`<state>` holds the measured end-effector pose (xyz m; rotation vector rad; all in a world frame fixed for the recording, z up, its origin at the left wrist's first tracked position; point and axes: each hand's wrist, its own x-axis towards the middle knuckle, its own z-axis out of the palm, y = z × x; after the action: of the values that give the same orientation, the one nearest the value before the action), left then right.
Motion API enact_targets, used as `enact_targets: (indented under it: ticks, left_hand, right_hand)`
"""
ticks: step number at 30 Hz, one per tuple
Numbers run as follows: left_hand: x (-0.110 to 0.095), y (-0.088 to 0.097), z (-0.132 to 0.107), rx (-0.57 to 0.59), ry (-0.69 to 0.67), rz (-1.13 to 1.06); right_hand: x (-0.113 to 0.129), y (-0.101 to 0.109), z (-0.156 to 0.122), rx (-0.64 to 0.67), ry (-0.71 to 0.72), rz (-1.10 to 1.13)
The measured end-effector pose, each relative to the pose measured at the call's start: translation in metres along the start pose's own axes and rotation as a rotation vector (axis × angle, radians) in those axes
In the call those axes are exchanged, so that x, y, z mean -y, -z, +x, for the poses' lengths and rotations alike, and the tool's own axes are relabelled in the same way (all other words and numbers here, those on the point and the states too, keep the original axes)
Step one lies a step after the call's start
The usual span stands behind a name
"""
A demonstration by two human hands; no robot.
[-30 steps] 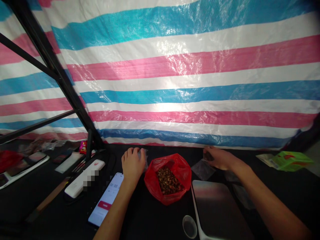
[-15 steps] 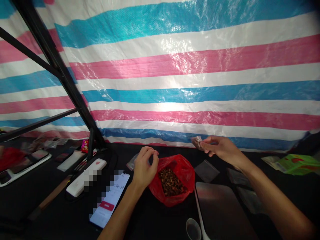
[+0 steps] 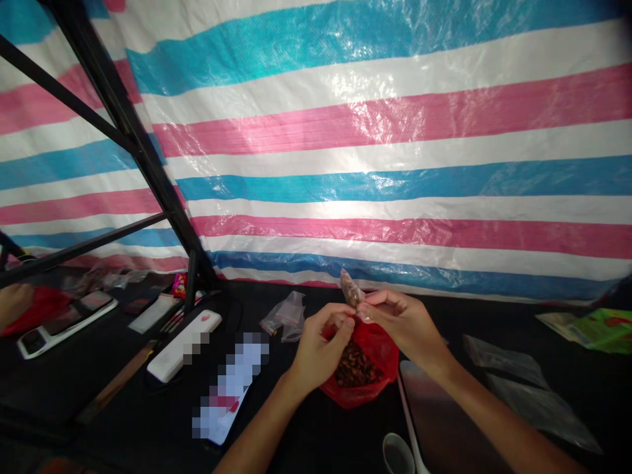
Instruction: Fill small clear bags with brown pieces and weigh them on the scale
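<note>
A small clear plastic bag [image 3: 351, 291] holding brown pieces stands upright just above a crumpled red plastic bag [image 3: 381, 349] heaped with the same brown pieces. The left hand [image 3: 318, 349] and right hand [image 3: 405, 326] meet at its lower end, thumbs and fingers [image 3: 378, 299] pinched together on it (which hand bears the weight is hard to tell). Left of the red bag lies a crumpled clear plastic bag [image 3: 286, 316]; right of it, a flat stainless-steel scale [image 3: 439, 421]. Another person's hand [image 3: 12, 303] shows far left.
</note>
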<state>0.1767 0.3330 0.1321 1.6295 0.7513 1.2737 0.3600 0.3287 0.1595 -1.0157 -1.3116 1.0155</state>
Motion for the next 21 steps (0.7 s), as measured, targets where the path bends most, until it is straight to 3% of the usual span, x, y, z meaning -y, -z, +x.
enact_targets:
  ticks: [9, 16, 21]
  left_hand:
    - [-0.001, 0.000, 0.002, -0.007, 0.040, -0.062]
    - [0.002, 0.006, 0.003, 0.013, 0.035, 0.006]
    - [0.005, 0.009, 0.004, 0.053, -0.028, 0.133]
  right_hand:
    - [-0.006, -0.006, -0.008, 0.110, 0.035, -0.030]
    - [0.002, -0.007, -0.010, 0.171, 0.136, -0.083]
    - [0.001, -0.006, -0.012, 0.194, 0.093, -0.130]
